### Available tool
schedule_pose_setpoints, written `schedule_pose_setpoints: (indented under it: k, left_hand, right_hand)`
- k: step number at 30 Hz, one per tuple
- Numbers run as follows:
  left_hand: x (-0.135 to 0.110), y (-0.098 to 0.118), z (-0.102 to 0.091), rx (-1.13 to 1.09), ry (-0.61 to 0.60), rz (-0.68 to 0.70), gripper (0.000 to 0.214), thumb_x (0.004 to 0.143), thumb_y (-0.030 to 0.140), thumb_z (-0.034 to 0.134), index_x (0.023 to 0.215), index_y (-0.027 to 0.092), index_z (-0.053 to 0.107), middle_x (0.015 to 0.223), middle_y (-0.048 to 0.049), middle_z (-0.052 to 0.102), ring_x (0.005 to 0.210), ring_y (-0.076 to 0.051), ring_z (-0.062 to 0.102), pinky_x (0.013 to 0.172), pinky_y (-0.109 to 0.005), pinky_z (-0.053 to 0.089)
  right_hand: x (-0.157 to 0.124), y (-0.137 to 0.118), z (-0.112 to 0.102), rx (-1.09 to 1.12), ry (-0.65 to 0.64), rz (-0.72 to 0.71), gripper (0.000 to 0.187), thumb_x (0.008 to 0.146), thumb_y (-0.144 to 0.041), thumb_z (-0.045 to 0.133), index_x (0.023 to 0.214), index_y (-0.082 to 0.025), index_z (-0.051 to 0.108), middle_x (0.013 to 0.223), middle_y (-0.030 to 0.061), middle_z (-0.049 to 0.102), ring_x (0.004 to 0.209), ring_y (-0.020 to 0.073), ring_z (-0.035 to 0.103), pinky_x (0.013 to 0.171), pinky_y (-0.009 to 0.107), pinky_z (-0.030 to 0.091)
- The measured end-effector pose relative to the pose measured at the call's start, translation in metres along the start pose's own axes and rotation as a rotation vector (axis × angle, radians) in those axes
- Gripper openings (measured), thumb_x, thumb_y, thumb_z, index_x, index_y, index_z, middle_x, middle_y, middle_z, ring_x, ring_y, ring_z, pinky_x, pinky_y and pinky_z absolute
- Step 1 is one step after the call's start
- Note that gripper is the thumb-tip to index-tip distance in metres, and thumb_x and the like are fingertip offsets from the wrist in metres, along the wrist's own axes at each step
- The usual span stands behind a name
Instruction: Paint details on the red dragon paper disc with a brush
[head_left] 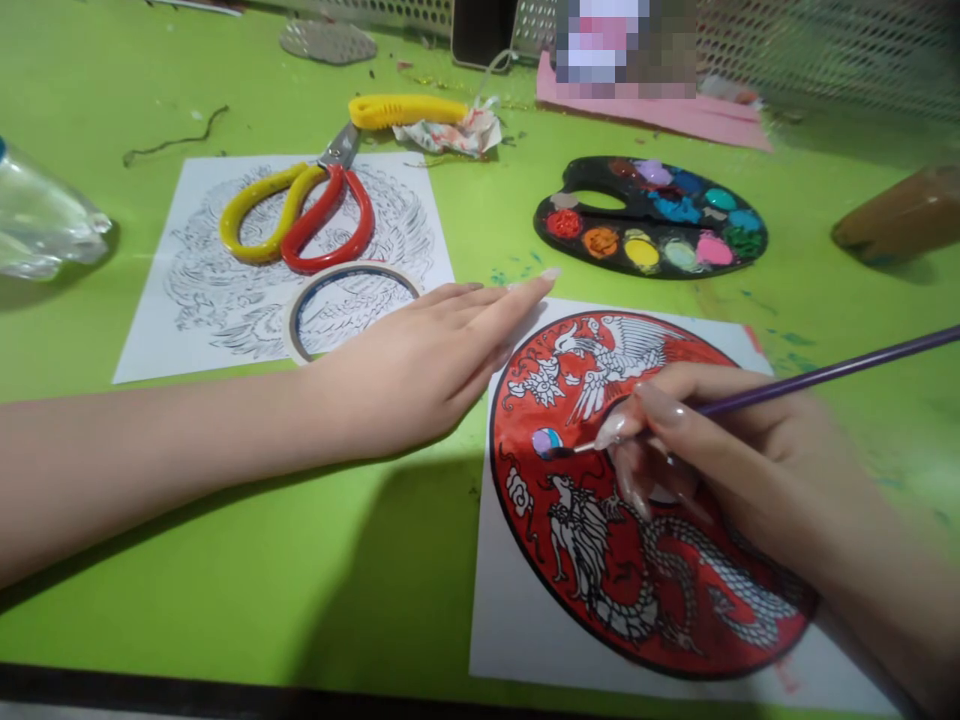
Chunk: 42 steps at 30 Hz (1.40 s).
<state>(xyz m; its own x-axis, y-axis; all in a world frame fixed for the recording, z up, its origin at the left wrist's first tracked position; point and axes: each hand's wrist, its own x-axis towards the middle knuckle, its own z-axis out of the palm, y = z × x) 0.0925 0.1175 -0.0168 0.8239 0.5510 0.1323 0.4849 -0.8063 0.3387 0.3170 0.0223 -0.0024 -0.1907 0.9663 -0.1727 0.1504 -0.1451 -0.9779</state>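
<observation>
"Hands, how do the 2 of them stand in the head view?"

"Right hand (739, 450) is narrow, its fingers closed around a thin paintbrush (795, 390) with a purple handle. Brush tip comes down on a round red painting (521, 420), beside a small purple and blue ball. This painting shows a white bird and a dragon, and it lies on a white paper sheet (517, 620), under the right hand."

"And left hand (409, 375)?"

"It is open and flat on the green table (225, 560), fingers together, holding nothing. Its fingertips are just beside the white sheet."

"What lies nearest to it?"

"A roll of tape (300, 320) sits on a black line drawing (142, 360), just past the fingers. Red and yellow scissors (300, 220) lie on the same drawing."

"Paint also?"

"Yes, a black palette (592, 175) with many colours, to the right of the scissors."
</observation>
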Motion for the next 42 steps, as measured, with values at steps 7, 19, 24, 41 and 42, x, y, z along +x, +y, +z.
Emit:
schedule_pose_setpoints:
  k: [7, 19, 24, 41, 42]
  left_hand:
    - [0.0010, 0.0001, -0.0019, -0.006, -0.026, -0.015, 0.053, 0.100, 0.022, 0.026, 0.151, 0.009, 0.025, 0.147, -0.0137, 0.049, 0.133, -0.025, 0.049, 0.113, -0.040, 0.039]
    - [0.0007, 0.0001, -0.0010, -0.010, -0.029, -0.011, 0.053, 0.100, 0.022, 0.026, 0.151, 0.008, 0.025, 0.148, -0.0123, 0.047, 0.135, -0.023, 0.047, 0.115, -0.038, 0.036]
    - [0.0014, 0.0008, -0.0010, -0.011, -0.029, -0.015, 0.053, 0.100, 0.023, 0.025, 0.151, 0.010, 0.025, 0.147, -0.0118, 0.049, 0.134, -0.023, 0.047, 0.114, -0.038, 0.036]
    - [0.0015, -0.0005, -0.0005, -0.005, -0.009, 0.000, 0.052, 0.101, 0.023, 0.025, 0.150, 0.006, 0.027, 0.147, -0.0145, 0.049, 0.133, -0.023, 0.049, 0.114, -0.035, 0.037]
    - [0.0016, -0.0005, -0.0003, -0.002, -0.006, 0.003, 0.052, 0.101, 0.023, 0.026, 0.150, 0.006, 0.027, 0.147, -0.0146, 0.049, 0.133, -0.023, 0.049, 0.114, -0.035, 0.037]
  right_hand:
    - [-0.0004, -0.0001, 0.0016, -0.042, 0.006, 0.023, 0.020, 0.091, -0.038, 0.065, 0.077, -0.025, 0.070, 0.058, -0.0023, 0.066, 0.049, 0.0079, 0.063, 0.044, 0.014, 0.046]
    - [0.0015, -0.0024, 0.0010, -0.030, -0.004, 0.066, 0.019, 0.088, -0.036, 0.069, 0.074, -0.023, 0.069, 0.057, -0.0016, 0.067, 0.043, 0.0056, 0.059, 0.037, 0.011, 0.039]
    - [0.0016, -0.0006, -0.0008, 0.000, 0.024, 0.063, 0.020, 0.090, -0.038, 0.066, 0.076, -0.023, 0.070, 0.058, -0.0013, 0.067, 0.046, 0.0077, 0.062, 0.040, 0.012, 0.044]
    - [0.0009, -0.0019, 0.0019, -0.056, 0.011, 0.029, 0.019, 0.091, -0.034, 0.065, 0.075, -0.025, 0.070, 0.060, -0.0027, 0.068, 0.049, 0.0070, 0.064, 0.045, 0.010, 0.048]
    - [0.0016, -0.0021, 0.0028, -0.064, 0.011, 0.022, 0.019, 0.090, -0.035, 0.066, 0.075, -0.025, 0.070, 0.060, -0.0025, 0.068, 0.049, 0.0074, 0.064, 0.045, 0.010, 0.049]
